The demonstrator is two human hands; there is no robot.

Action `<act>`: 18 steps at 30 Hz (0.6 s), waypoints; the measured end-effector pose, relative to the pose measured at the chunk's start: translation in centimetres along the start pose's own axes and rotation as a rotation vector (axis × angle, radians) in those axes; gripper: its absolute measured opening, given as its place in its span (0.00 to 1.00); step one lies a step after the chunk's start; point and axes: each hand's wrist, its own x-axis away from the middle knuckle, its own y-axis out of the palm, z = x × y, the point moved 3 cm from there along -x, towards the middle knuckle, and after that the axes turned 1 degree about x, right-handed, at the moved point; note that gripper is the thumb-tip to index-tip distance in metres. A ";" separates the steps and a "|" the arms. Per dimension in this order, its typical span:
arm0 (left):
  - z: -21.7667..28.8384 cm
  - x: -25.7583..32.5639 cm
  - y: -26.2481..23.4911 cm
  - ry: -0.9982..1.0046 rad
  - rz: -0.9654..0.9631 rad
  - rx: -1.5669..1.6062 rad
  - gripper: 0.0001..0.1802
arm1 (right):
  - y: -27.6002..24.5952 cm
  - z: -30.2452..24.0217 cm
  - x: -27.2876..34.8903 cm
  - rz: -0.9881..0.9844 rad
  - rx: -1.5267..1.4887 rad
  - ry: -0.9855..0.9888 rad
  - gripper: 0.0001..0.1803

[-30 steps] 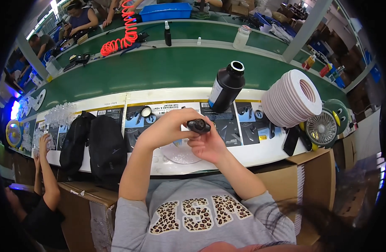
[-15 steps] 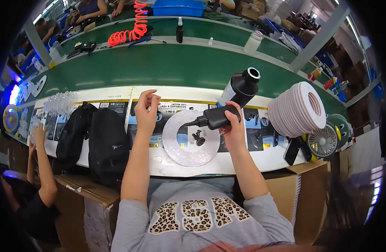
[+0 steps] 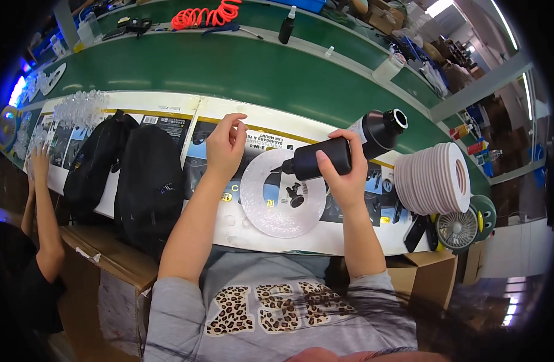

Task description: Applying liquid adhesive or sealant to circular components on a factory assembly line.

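- The pale ring [image 3: 271, 223] lies flat in front of me on the white tabletop [image 3: 226, 242], part of a printed sheet showing through its central opening.
- Above its far right part, my right hand [image 3: 349, 172] grips a black squeeze bottle [image 3: 322, 160], fingers and thumb wrapped round its body. It lies nearly level, and its nozzle [image 3: 283, 169] points left, over the ring. I can't tell whether the tip touches, or whether anything is coming out.
- My left hand [image 3: 226, 148] hangs beside the ring's far left edge, fingers loosely curled, nothing visible in them.
- As I judge it, I'm at the step of putting liquid on the ring; the next move calls for a steady tip close to its face, and an even squeeze.
- Just beyond my right hand stands a large black bottle [image 3: 382, 130], uncapped and leaning in my view. It crowds my knuckles, so a careless swing could knock it.
- Farther right sit a stack of pale rings [image 3: 424, 181], a phone [image 3: 416, 234] and a small fan [image 3: 458, 229].
- Two black bags [image 3: 150, 178] fill the space left of my forearm; beyond them are clear pieces [image 3: 78, 111] and a co-worker's hand [image 3: 40, 160].
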 end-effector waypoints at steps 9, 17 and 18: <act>-0.1 0.2 0.3 -0.003 -0.002 -0.015 0.09 | 2.6 -1.3 -0.8 -0.126 0.236 0.000 0.19; -0.1 0.1 0.2 0.008 0.018 -0.024 0.08 | 3.4 -1.3 -0.9 -0.145 0.273 -0.025 0.19; -0.1 0.1 0.2 0.006 0.023 -0.020 0.08 | 3.5 -1.3 -0.9 -0.147 0.273 -0.025 0.19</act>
